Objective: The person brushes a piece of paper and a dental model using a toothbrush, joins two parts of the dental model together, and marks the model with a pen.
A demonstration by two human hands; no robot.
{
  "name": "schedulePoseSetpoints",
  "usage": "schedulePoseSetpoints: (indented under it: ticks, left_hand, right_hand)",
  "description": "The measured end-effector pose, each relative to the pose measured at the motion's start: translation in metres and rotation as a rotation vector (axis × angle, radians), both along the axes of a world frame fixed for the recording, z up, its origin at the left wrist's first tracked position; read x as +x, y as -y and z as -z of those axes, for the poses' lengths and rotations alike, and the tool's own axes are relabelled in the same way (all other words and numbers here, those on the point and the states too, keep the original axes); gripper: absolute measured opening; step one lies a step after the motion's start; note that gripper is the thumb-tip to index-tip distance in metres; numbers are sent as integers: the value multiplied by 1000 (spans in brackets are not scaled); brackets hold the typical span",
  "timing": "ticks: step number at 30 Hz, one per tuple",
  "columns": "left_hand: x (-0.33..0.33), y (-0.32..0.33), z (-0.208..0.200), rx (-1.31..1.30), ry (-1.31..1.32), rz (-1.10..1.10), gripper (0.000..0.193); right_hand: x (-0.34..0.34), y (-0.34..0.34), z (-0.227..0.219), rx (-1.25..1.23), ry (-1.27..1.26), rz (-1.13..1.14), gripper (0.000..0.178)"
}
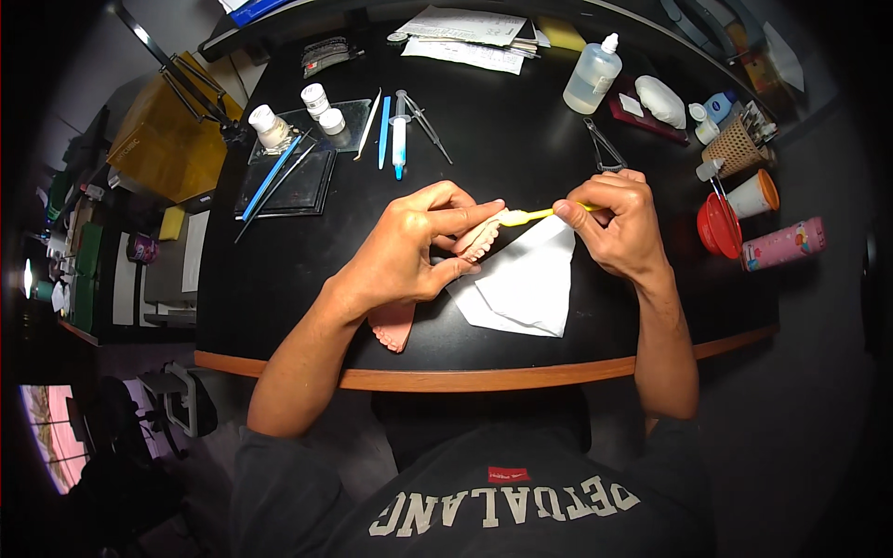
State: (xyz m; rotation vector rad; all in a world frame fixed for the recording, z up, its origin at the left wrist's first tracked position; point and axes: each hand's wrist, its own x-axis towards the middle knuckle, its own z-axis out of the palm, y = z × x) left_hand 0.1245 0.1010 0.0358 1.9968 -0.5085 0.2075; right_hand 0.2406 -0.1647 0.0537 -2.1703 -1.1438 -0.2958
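Black surface [521, 158] carries the work. Left hand [414, 246] is clamped on a pink denture [481, 240]; right hand [619, 223] pinches a yellow brush [532, 216], its long axis running left toward the denture, bristles touching it above white paper [526, 279].

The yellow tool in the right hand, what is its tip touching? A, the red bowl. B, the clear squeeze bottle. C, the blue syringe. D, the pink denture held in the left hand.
D: the right hand holds the yellow tool with its tip against the pink denture gripped in the left hand, above the white paper.
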Motion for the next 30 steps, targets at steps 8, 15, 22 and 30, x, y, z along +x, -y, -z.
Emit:
schedulePoseSetpoints:
  ticks: [8,15,22,30]
  left_hand:
    - [-2,-1,1,-2,-9,29,76]
    - [1,2,4,-46,13,51,75]
    - [-2,3,-1,-60,-1,28,73]
    - [0,-1,-2,-71,25,-31,75]
  right_hand:
    - [-8,-7,1,-1,21,-72,32]
    - [-16,-13,9,-1,-30,-161,32]
    - [7,8,1,72,-8,-60,33]
    - [5,2,6,223,-49,-73,30]
